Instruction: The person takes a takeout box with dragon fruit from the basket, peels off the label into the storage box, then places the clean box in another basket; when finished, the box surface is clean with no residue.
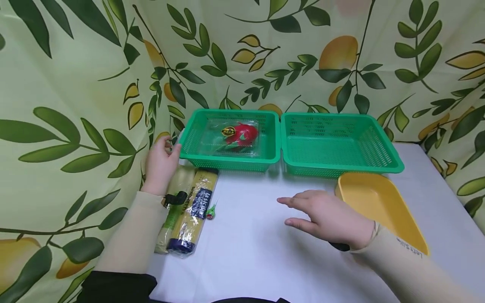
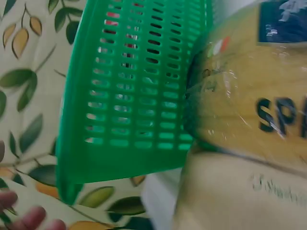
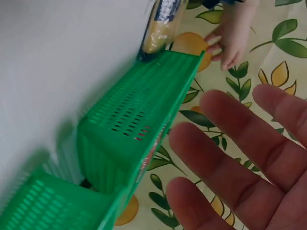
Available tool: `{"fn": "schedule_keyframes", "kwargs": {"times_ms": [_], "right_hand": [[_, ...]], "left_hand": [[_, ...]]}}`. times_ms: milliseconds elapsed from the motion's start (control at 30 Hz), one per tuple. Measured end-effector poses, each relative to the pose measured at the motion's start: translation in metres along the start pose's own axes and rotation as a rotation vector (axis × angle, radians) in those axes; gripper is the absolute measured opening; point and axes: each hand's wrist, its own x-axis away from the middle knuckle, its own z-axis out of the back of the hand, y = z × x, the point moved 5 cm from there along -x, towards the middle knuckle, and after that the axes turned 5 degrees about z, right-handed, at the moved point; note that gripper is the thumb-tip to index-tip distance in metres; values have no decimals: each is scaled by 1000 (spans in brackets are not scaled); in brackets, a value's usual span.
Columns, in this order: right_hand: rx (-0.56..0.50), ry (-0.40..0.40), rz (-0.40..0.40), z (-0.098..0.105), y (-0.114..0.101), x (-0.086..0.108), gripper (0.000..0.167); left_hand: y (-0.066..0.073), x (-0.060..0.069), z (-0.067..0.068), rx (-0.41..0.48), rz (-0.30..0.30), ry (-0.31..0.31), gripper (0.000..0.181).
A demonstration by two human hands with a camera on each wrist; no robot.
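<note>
My left hand hovers beside the left rim of the left green basket, with fingers loosely bent and nothing in them. In the left wrist view its fingertips show apart from the basket's side. Inside that basket lies a clear plastic box with a red dragon fruit and a black-and-yellow label. Above the white table my right hand is held out, fingers extended and holding nothing. Two packs lie below the left hand: a yellow spaghetti pack and a paler pack.
A second green basket stands to the right of the first. In front of it, a yellow tray sits partly behind the right hand and sleeve. A small green-and-red item lies beside the spaghetti. Leaf-patterned cloth hangs behind.
</note>
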Motion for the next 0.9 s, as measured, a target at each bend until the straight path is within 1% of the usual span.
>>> {"fn": "schedule_keyframes", "kwargs": {"times_ms": [100, 133, 167, 233, 267, 333, 367, 433, 500, 533, 633, 733, 800, 900], "right_hand": [[-21, 13, -34, 13, 8, -23, 46], [-40, 21, -60, 17, 12, -32, 44], [-66, 33, -91, 21, 18, -41, 42], [-151, 51, -181, 28, 32, -62, 40], [-204, 62, -233, 31, 40, -72, 40], [-318, 79, -355, 35, 58, -91, 42], [-385, 90, -412, 36, 67, -101, 43], [-534, 107, -517, 36, 83, -119, 47], [-685, 127, -605, 33, 97, -135, 52], [-764, 135, -635, 31, 103, -143, 53], [-978, 153, -704, 22, 118, -164, 60], [-1164, 181, -756, 10, 130, -180, 65], [-1282, 221, -800, 1, 136, -188, 68], [-1401, 287, -877, -10, 143, -196, 72]], "left_hand": [[-15, -12, -9, 88, 165, -88, 70], [-19, -15, -12, 140, 227, -122, 72], [-23, -17, -15, 211, 295, -158, 73], [-27, -20, -21, 373, 427, -218, 71], [-29, -20, -24, 446, 482, -246, 69], [-31, -21, -28, 582, 581, -278, 59], [-31, -21, -30, 627, 617, -292, 52], [-32, -22, -33, 679, 653, -325, 40], [-32, -23, -36, 736, 680, -334, 26], [-32, -23, -37, 758, 684, -334, 24], [-32, -24, -41, 806, 691, -318, 23], [-33, -23, -44, 841, 693, -294, 26], [-35, -22, -46, 867, 691, -282, 20], [-36, -21, -47, 905, 677, -279, 16]]}}
